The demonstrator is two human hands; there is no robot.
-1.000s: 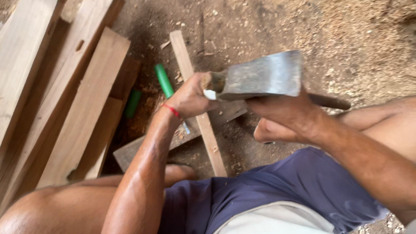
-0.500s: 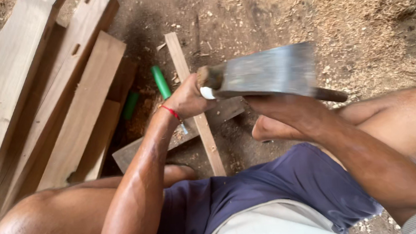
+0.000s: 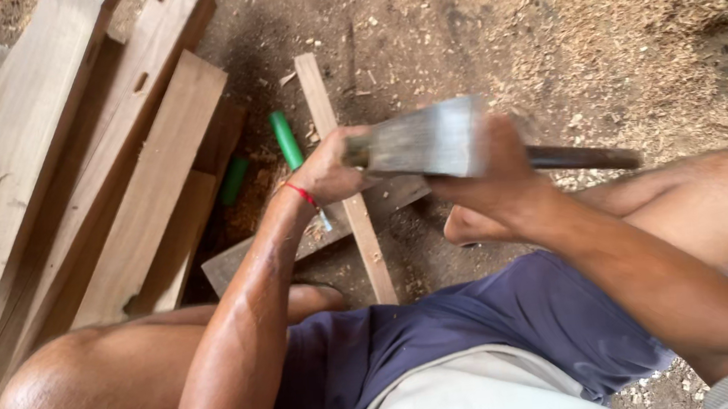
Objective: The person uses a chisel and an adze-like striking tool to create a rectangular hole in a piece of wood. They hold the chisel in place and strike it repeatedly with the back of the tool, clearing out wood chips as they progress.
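— What's nearest the camera?

— The person's knees and dark blue shorts [image 3: 479,343]. Just beyond them the right hand [image 3: 501,181] is clenched round a broad-bladed hatchet [image 3: 428,143], gripping right up against the head, with the dark handle [image 3: 585,158] sticking out past the hand. The blade is blurred.

— And the other hand?

— The left hand [image 3: 331,168], a red thread at its wrist, is closed on something just left of the hatchet head, over the narrow wooden strip [image 3: 347,188]; what it grips I cannot tell.

— How would that hatchet handle?

— Judging by the steel head, front-heavy and rigid, with a sharp edge. The handle is the place to hold it, close to the head for control.

— What lies around it?

— The strip runs under the hatchet across a flat board [image 3: 315,239] on the dirt floor [image 3: 419,18]. Left of the hatchet, a green-handled tool [image 3: 286,140] lies beside the strip, then stacked planks [image 3: 120,180], some with mortise slots. Beyond the hatchet, sawdust and chips [image 3: 627,28] spread out. The person's bare foot [image 3: 469,222] sits just below the blade, rather close.
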